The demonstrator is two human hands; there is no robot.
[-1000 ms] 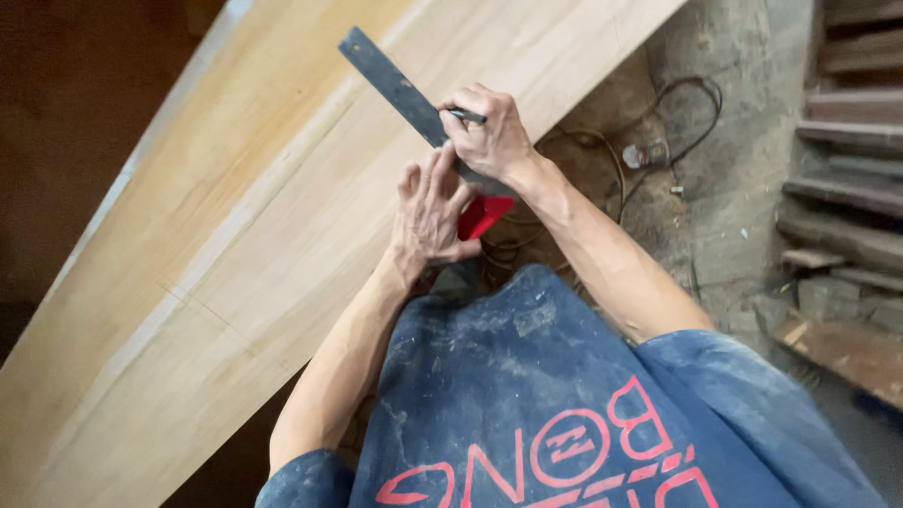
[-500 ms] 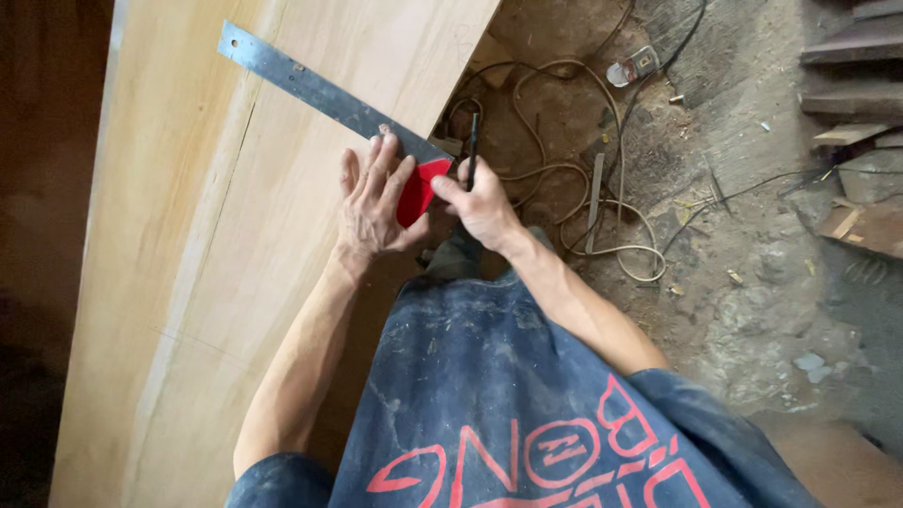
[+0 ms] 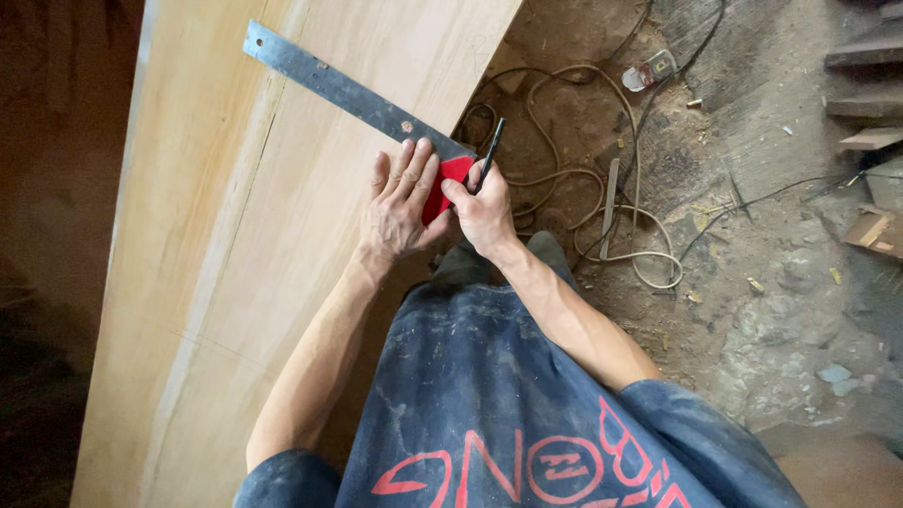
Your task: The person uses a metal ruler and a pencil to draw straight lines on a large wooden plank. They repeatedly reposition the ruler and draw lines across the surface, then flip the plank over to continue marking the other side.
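A try square lies across a wide pale wooden board (image 3: pixel 282 245). Its grey metal blade (image 3: pixel 348 92) runs up and left over the board, and its red stock (image 3: pixel 450 181) sits against the board's right edge. My left hand (image 3: pixel 400 202) presses flat, fingers spread, on the stock and the near end of the blade. My right hand (image 3: pixel 484 212) grips a black pencil (image 3: pixel 492 150) just right of the stock, its thumb touching the red part. The pencil points up beside the board's edge.
Right of the board the ground is dirt and rubble (image 3: pixel 752 282), with loose cables (image 3: pixel 602 188) coiled just beyond my right hand. Wooden offcuts (image 3: pixel 875 230) and stacked boards (image 3: pixel 865 56) lie at the far right. Left of the board is dark.
The view has swung, so the board now runs more upright in the picture. My hands and the square stay together at the board's right edge, and the pencil has stayed beside the stock.
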